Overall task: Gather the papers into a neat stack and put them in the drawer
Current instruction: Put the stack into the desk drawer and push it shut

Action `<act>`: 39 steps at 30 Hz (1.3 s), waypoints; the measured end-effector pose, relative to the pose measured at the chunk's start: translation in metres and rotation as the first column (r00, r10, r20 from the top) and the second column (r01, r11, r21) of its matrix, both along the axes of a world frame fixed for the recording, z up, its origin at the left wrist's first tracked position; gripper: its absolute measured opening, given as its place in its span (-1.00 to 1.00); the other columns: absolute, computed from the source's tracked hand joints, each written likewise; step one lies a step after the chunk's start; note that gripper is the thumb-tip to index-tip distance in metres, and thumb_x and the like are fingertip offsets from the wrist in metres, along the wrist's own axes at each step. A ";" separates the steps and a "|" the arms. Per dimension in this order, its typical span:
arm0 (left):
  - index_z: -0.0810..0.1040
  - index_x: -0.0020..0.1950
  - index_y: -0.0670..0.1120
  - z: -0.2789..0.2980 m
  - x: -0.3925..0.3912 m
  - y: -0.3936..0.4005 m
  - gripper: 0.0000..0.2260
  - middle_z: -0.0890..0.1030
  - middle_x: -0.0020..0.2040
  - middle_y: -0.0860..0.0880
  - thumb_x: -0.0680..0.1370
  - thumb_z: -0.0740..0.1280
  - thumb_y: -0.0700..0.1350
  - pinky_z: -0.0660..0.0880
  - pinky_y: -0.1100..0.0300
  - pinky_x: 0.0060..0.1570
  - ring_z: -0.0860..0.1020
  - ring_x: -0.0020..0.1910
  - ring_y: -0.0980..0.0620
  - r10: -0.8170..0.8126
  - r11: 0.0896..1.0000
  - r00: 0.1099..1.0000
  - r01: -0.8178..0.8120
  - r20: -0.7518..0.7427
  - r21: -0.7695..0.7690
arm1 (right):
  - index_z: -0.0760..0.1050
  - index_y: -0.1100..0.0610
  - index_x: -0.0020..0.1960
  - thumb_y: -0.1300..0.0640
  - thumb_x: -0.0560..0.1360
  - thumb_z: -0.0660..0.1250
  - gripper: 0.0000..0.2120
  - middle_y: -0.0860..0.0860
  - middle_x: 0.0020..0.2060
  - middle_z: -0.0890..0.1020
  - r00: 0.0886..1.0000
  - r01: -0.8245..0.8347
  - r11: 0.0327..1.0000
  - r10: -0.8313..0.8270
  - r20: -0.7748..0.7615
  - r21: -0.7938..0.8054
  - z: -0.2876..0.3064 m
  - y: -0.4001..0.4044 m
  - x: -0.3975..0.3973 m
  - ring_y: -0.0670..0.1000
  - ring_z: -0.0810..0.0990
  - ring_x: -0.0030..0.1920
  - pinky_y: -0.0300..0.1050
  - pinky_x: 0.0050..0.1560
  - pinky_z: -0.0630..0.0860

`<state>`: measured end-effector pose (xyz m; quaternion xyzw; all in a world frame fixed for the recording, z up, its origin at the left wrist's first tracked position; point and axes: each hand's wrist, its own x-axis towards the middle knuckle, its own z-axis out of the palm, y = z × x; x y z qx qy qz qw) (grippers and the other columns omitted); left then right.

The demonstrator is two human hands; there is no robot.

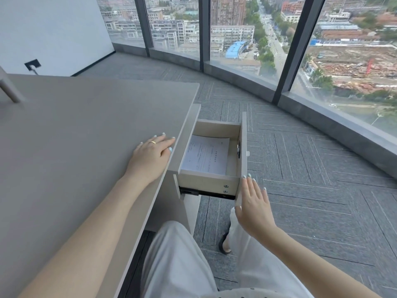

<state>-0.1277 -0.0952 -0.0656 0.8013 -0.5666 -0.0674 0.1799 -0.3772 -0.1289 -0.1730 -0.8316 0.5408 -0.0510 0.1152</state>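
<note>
With the fingers (250,179) of the right hand (253,203) loosely spread, holding nothing, their tips at the near end of the drawer front (243,151), a flat, even push along the slide should close the drawer (214,127) without racking it. Resting flat near the counter's (86,117) right edge, the left hand (150,155) grips nothing. Inside the open drawer lie the papers (206,155), squared into 1 stack.

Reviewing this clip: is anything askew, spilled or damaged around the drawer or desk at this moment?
Nothing stands out. The papers lie flat inside the open drawer, roughly squared. The left hand rests on the desk; the right hand is open at the drawer's front panel.
</note>
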 end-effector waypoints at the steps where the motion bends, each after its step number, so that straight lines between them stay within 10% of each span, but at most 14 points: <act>1: 0.35 0.40 0.06 0.001 0.002 0.001 -0.62 0.25 0.50 -0.01 0.60 0.04 -0.11 0.04 0.01 0.43 0.16 0.50 -0.01 -0.010 1.000 1.000 0.010 -0.002 0.001 | -0.24 0.18 0.51 0.12 0.52 0.12 -0.27 0.10 0.55 -0.13 1.000 -0.011 1.000 0.011 -0.003 0.000 0.000 0.000 0.005 0.07 -0.14 0.54 0.06 0.50 -0.15; 11: 0.36 0.39 0.03 -0.004 0.003 0.002 -0.64 0.29 0.49 0.01 0.59 0.09 -0.07 0.05 0.03 0.44 0.18 0.48 0.04 -0.001 0.999 1.000 0.000 -0.014 -0.050 | -0.20 0.23 0.51 0.05 0.50 0.15 -0.26 0.15 0.54 -0.07 0.985 -0.148 0.989 0.145 -0.088 -0.023 -0.001 -0.001 0.049 0.12 -0.17 0.54 0.13 0.47 -0.27; 16: 0.29 0.43 0.00 -0.005 0.010 -0.001 -0.57 0.23 0.51 -0.01 0.57 0.10 0.06 -0.01 -0.02 0.45 0.12 0.51 0.02 0.175 0.984 0.984 -0.175 0.023 -0.016 | 0.47 0.28 0.27 -0.03 0.01 0.52 -0.12 0.20 0.20 0.60 0.979 -0.183 0.976 0.171 -0.109 -0.120 -0.010 0.002 0.075 0.16 0.51 0.29 0.12 0.35 0.12; 21: 0.16 0.48 0.04 -0.006 0.016 -0.003 -0.51 0.11 0.55 0.02 0.57 0.03 0.13 -0.06 -0.03 0.46 0.03 0.52 0.02 0.156 0.985 0.985 -0.161 0.068 0.063 | -0.12 0.22 0.52 -0.01 0.43 0.28 -0.16 0.20 0.53 0.04 0.968 -0.252 0.967 0.252 -0.007 -0.037 -0.005 0.006 0.096 0.16 -0.07 0.54 0.08 0.46 -0.30; 24: 0.17 0.48 0.05 -0.005 0.020 -0.004 -0.51 0.12 0.55 0.03 0.56 0.05 0.14 -0.05 0.00 0.46 0.05 0.52 0.04 0.155 0.986 0.985 -0.159 0.074 0.049 | -0.31 0.12 0.50 -0.05 0.50 0.18 -0.18 0.10 0.55 -0.13 0.959 -0.277 0.960 0.274 0.067 0.043 -0.002 0.006 0.106 0.08 -0.18 0.54 0.08 0.49 -0.22; 39: 0.23 0.45 0.03 -0.009 0.021 -0.009 -0.52 0.17 0.53 0.02 0.55 0.10 0.13 -0.04 0.00 0.46 0.08 0.51 0.04 0.185 0.983 0.982 -0.184 0.045 -0.019 | -0.07 0.18 0.50 -0.01 0.47 0.24 -0.25 0.17 0.52 0.08 0.924 -0.354 0.935 0.355 0.143 -0.029 0.003 0.004 0.144 0.11 -0.08 0.54 0.10 0.49 -0.15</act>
